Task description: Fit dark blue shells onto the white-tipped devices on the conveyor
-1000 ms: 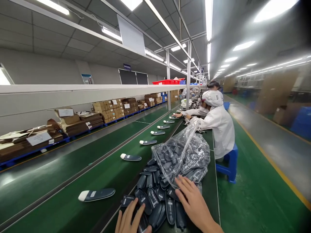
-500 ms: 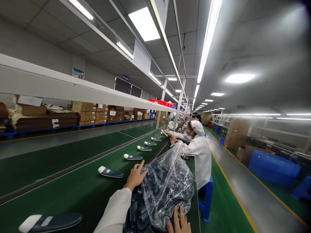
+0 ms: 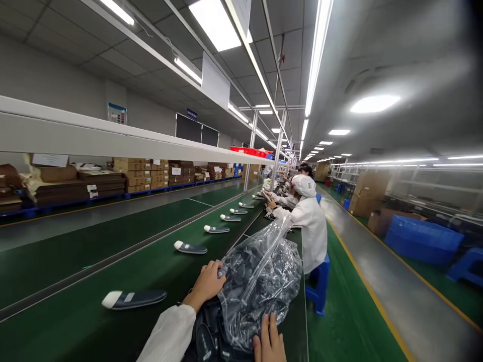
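Note:
A large clear plastic bag [image 3: 264, 271] lies on the bench in front of me, with dark blue plastic parts [image 3: 207, 337] inside it and showing at its near, open side. My left hand [image 3: 207, 285] is closed at the bag's left edge, fingers curled over the film. On the near right part of the bag, my right hand [image 3: 269, 342] rests with its fingers stretched out; its lower part is cut off by the frame. To the left of my left hand, a dark blue, slim handheld piece with a white end [image 3: 134, 299] lies on the green belt.
Several similar pieces [image 3: 190, 247] lie in a row along the belt. Beyond the bag a co-worker in white [image 3: 315, 236] sits on a blue stool [image 3: 320, 286]. A white shelf [image 3: 113, 138] runs above the belt, carrying red trays [image 3: 249, 150]. Cartons [image 3: 132, 173] stand behind.
The pieces on the belt have moved away from me, up the line. My left hand's fingers, spread before, have curled onto the bag's edge. My right hand stays on the bag.

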Demonstrator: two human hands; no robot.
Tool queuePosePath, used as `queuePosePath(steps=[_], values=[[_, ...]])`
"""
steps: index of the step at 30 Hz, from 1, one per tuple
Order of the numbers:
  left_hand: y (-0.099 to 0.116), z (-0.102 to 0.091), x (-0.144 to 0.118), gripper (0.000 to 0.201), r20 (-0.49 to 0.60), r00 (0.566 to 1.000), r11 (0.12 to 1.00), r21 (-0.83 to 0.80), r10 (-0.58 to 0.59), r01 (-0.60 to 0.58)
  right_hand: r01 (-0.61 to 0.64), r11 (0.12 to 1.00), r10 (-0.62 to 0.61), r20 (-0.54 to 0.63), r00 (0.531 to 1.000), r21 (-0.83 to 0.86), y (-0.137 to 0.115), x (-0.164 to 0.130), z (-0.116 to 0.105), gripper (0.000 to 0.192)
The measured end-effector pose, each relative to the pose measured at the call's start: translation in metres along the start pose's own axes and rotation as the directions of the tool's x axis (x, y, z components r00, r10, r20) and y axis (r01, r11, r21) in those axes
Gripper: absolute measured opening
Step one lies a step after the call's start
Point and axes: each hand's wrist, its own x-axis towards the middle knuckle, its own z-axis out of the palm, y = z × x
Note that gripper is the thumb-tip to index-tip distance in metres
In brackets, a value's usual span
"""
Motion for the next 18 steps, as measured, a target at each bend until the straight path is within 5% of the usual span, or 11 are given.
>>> queuePosePath(steps=[4, 9, 14, 18], values=[[-0.006, -0.015, -0.048, 0.045, 0.031, 0.999, 1.0, -0.008, -0.016, 0.016, -0.047, 0.992, 0.037, 0.088, 0.995, 0.117, -0.017, -0.028, -0.02, 0.06], [-0.023, -0.039, -0.117, 0.057, 0.091, 0.996, 0.996, -0.085, -0.017, 0.025, -0.095, 0.98, 0.09, 0.039, 0.995, 0.172, -0.057, -0.075, -0.033, 0.069], [-0.036, -0.055, -0.183, 0.064, 0.146, 0.989, 0.995, -0.101, 0.004, 0.011, 0.049, 0.968, -0.091, 0.163, 0.982, 0.245, -0.101, -0.117, -0.05, 0.072], [-0.04, -0.064, -0.231, 0.06, 0.17, 0.985, 0.998, -0.044, -0.024, 0.032, 0.087, 0.955, -0.124, 0.115, 0.986, 0.282, -0.123, -0.137, -0.057, 0.072]])
